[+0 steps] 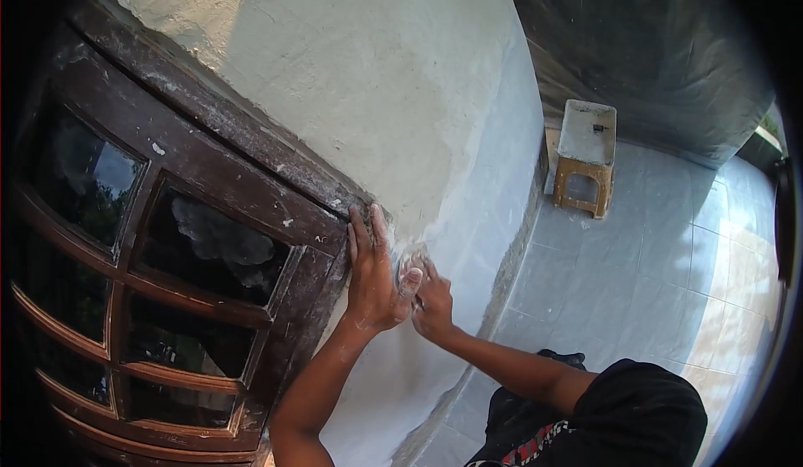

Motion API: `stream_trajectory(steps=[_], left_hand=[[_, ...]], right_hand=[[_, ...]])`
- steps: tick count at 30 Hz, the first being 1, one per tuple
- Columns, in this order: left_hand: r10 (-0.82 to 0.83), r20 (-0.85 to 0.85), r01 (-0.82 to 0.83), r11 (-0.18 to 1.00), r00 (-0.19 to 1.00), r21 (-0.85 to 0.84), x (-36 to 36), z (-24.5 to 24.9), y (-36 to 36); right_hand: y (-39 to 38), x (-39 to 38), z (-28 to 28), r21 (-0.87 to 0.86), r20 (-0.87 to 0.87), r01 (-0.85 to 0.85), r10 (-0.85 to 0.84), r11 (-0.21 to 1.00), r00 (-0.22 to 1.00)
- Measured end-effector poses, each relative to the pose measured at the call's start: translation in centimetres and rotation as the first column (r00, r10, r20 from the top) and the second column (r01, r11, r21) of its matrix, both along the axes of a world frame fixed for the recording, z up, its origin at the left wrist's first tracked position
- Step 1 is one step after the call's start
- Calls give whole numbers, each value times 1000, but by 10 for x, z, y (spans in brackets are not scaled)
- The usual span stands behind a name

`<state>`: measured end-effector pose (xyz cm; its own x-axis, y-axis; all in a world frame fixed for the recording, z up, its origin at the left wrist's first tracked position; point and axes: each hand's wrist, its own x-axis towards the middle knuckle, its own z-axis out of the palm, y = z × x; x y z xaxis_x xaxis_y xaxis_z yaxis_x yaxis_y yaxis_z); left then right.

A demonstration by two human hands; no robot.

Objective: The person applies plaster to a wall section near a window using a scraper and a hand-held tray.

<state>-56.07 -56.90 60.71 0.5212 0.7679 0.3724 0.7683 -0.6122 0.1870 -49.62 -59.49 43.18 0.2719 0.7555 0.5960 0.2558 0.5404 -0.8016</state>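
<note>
My left hand point(373, 279) lies with its fingers stretched out along the corner of the dark brown wooden frame point(276, 183), at the edge of the plastered wall point(376, 74). White smears mark its fingers and thumb. Close beside it, my right hand point(432, 301) is closed and pressed to the wall, its fingertips at a pale, whitish patch. What it grips is mostly hidden behind the fingers, so I cannot make it out. Around both hands the wall changes from rough beige plaster to a smoother white coat.
Glass panes point(209, 237) fill the brown frame on the left. On the grey tiled floor point(611, 258), a brown plastic stool point(583, 187) carries a whitish, smeared tray point(588, 132). Dark sheeting point(644, 57) hangs behind it.
</note>
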Motion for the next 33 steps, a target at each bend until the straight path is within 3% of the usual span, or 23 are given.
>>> stream_trajectory(steps=[2,3,5,6,9,12,15,16,18,21,24,28,31,33], left_hand=[[8,-7,-8,1000,1000,0,-1,-1,1],[13,-19,-14,1000,1000,-8,-2,-2,0],[11,-26,-11,1000,1000,-6,-1,-2,-2],[7,-27,-7,1000,1000,1,-1,-1,-1],[-3,-16,3,1000,1000,0,0,-1,-1],[5,-25,-6,999,1000,-34,4,2,-3],[-13,10,13,1000,1000,4,4,1,-2],[-17,11,17,1000,1000,6,2,-1,-2],[2,-48,-1,1000,999,20,-1,-4,2],[-1,2,1,1000,1000,-9,0,-1,0],[3,0,-3,1000,1000,-11,0,-1,-1],[-24,8,24,1000,1000,9,1,-2,-1],[3,-5,-3,999,1000,-42,3,1,-2],[-25,-6,25,1000,1000,-3,1,-1,0]], right_hand=[[-52,-2,-26,-88,23,-188,191,978,981],[-66,8,-37,-91,21,-194,197,977,980],[-83,29,-54,-98,103,-476,484,874,869],[-77,34,-46,-96,97,-478,486,873,869],[-14,67,10,20,54,-200,198,980,979],[49,67,52,70,-22,99,-98,993,995],[56,21,45,51,-96,132,-126,990,987],[44,10,36,67,-145,82,-72,994,987],[9,4,13,25,-74,-57,58,998,996],[-48,26,-14,-27,80,-277,278,961,957],[-48,62,-13,-37,63,-360,362,932,930],[33,82,54,89,97,85,-94,992,991],[65,45,45,-8,-2,162,-162,987,987],[34,20,35,67,-12,145,-145,987,989]])
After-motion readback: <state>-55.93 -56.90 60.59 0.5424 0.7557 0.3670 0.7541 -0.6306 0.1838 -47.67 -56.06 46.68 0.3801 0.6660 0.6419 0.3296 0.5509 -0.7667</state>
